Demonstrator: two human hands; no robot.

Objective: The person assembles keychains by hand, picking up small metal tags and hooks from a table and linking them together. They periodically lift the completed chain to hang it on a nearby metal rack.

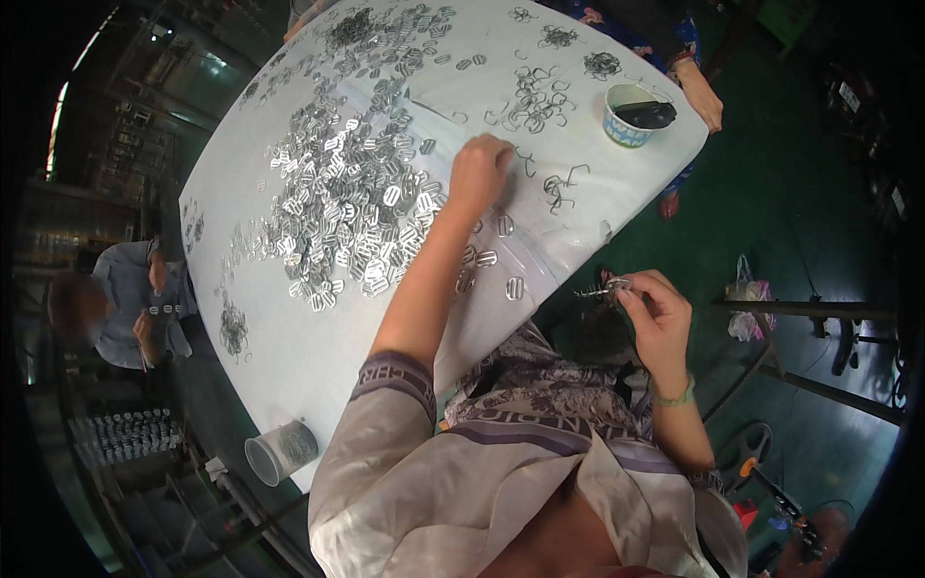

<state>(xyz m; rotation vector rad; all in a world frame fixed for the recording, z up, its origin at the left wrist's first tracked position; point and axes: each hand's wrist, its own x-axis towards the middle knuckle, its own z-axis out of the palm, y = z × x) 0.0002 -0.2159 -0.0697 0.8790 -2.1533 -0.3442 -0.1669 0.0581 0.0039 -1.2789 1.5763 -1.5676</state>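
My left hand [480, 173] is over the white table [385, 337], its fingers curled down and pinched together. Its fingertips come close to some dark bent wire hooks [525, 159], and whatever they may hold is hidden. Off the table's near right edge, my right hand [660, 313] pinches a small bunch of metal wire pieces [602, 288] between thumb and fingers. A large heap of shiny slotted metal buckles [352, 207] lies to the left of my left forearm. A few loose buckles [515, 288] are scattered near the table edge.
A paper tub [626, 133] with something black in it stands at the far right; another person's hand [701, 96] rests beside it. More wire hooks [540, 101] lie nearby. A translucent cup [280, 453] is at the near left. A co-worker [145, 299] is at the left side.
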